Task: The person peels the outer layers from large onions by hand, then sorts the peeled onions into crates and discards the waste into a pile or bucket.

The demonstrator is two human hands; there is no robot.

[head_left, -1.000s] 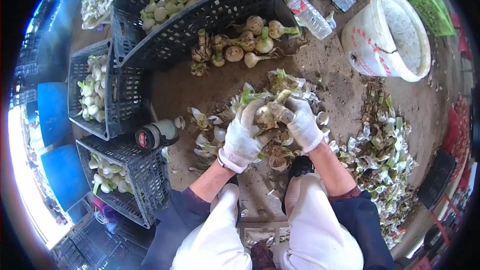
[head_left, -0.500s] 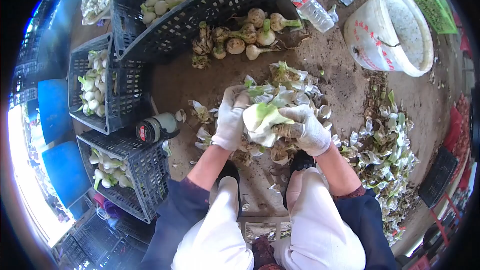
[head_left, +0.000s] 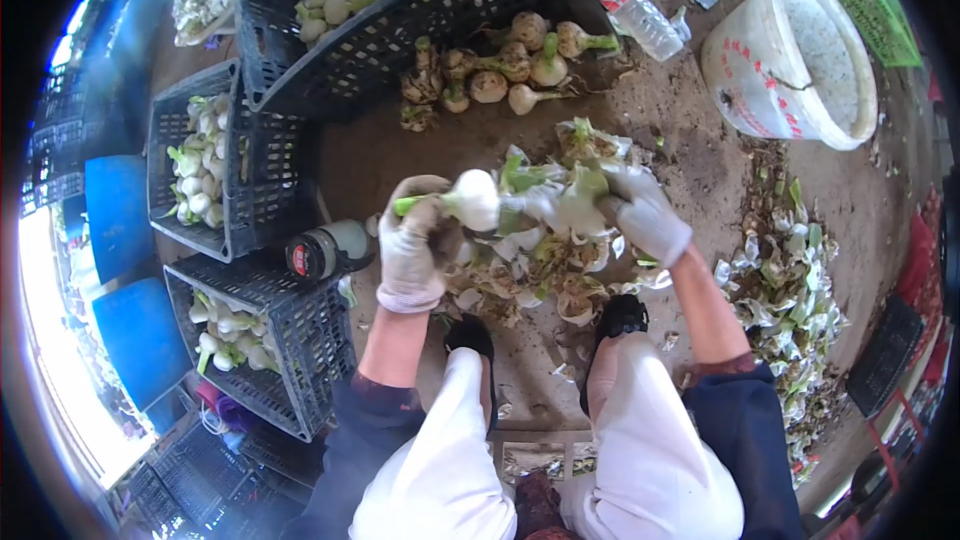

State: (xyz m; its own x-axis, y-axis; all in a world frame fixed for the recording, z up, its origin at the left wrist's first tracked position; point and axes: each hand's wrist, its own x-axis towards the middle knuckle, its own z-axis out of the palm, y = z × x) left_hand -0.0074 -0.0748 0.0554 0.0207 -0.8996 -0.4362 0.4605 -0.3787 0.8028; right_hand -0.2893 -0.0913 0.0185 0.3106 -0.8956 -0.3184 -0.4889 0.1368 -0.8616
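Observation:
My left hand (head_left: 415, 240), in a whitish work glove with a soiled palm, is closed around the green stalk of a smooth white bulb (head_left: 474, 200), which looks like a fresh onion or garlic. The bulb points to the right, toward my other hand. My right hand (head_left: 645, 210), gloved too, is to the right of the bulb. At its fingers is a pale green peel (head_left: 582, 202), smeared by motion, and the fingers look closed on it. Below both hands lies a heap of shed skins (head_left: 545, 275) on the ground between my feet.
Several unpeeled bulbs (head_left: 488, 87) lie beyond my hands, beside a large black crate (head_left: 400, 30) of white bulbs. Smaller crates (head_left: 310, 325) and a jar (head_left: 325, 250) stand at left. At right are a plastic bottle (head_left: 632, 8), a white bucket (head_left: 750, 70) and a pile of peelings (head_left: 790, 300).
My hands have moved apart, left hand leftward and right hand slightly up and right. The leafy outer layers have come off, and the smooth white bulb now shows in my left hand.

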